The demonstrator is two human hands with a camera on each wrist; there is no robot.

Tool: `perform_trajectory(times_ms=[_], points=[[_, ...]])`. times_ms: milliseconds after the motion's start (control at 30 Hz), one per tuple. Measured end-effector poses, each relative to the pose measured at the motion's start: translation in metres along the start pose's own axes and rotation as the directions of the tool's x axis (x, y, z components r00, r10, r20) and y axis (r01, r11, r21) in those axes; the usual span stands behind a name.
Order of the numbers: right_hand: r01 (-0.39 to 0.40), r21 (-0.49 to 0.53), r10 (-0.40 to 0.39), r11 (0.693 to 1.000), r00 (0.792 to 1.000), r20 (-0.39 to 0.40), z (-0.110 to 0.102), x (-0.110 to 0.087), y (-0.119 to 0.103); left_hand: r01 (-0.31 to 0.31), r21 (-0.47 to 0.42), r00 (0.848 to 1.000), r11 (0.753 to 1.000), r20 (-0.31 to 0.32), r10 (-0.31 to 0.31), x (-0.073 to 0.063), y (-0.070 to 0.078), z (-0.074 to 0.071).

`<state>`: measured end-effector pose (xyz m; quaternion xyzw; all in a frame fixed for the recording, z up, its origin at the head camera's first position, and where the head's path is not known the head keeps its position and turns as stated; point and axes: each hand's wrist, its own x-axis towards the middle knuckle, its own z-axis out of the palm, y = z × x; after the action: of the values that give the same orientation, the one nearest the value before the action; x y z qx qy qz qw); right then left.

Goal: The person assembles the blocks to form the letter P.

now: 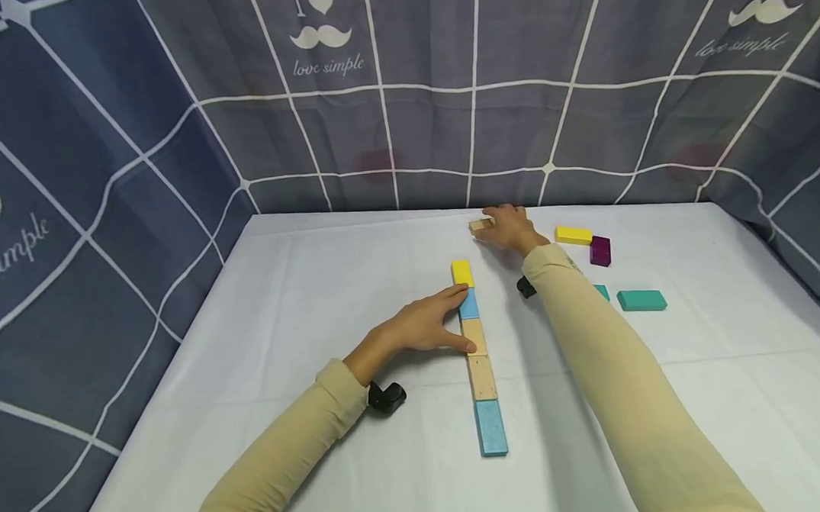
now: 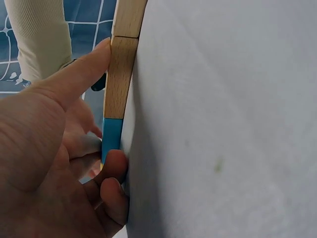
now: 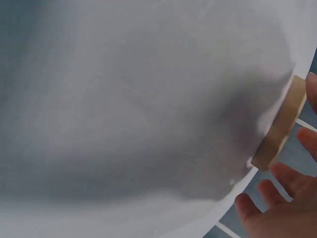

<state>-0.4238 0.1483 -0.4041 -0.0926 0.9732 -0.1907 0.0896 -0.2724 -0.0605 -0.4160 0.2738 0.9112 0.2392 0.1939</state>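
A straight row of blocks runs away from me on the white table. Nearest is a blue block [image 1: 491, 428], then two plain wooden blocks [image 1: 482, 378], a lighter blue block [image 1: 469, 305] and a yellow block [image 1: 462, 273]. My left hand [image 1: 423, 324] lies along the row's left side, thumb touching the farther wooden block [image 2: 121, 77] and fingers at the lighter blue one [image 2: 112, 134]. At the far edge my right hand [image 1: 512, 229] pinches another wooden block [image 1: 480, 225] between thumb and fingers. In the right wrist view that wooden block [image 3: 281, 124] stands beside the fingertips.
Right of the row lie a yellow block [image 1: 574, 235], a dark purple block [image 1: 600, 251] and a green block [image 1: 642, 301]. Another green block [image 1: 602, 292] is partly hidden by my right sleeve. A dark gridded curtain [image 1: 425, 133] hangs behind the table [image 1: 329, 290].
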Motion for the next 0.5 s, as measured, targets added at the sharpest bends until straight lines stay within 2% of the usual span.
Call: perform_trajectory(times_ms=[133, 267, 400, 500], points=[[-0.018, -0.013, 0.018, 1.0, 1.0, 0.019, 0.0026, -0.0003, 0.0044, -0.008, -0.004, 1.0, 1.0, 0.001, 0.008, 0.0013, 0.0012, 0.0004], [-0.007, 0.003, 0.007, 1.0, 1.0, -0.02, 0.0042, -0.0004, 0.0073, -0.008, -0.007, 1.0, 1.0, -0.002, 0.008, 0.0023, 0.0009, 0.0004], [0.056, -0.006, -0.057, 0.998, 0.997, -0.051, 0.0031, -0.0018, 0.0082, -0.001, -0.009, 1.0, 1.0, -0.001, 0.001, 0.0019, 0.0003, 0.0005], [0.137, -0.02, -0.138, 0.99, 0.989, -0.062, 0.0003, -0.0052, 0.0082, 0.006, -0.004, 1.0, 1.0, 0.001, -0.006, 0.0018, -0.0002, 0.0003]])
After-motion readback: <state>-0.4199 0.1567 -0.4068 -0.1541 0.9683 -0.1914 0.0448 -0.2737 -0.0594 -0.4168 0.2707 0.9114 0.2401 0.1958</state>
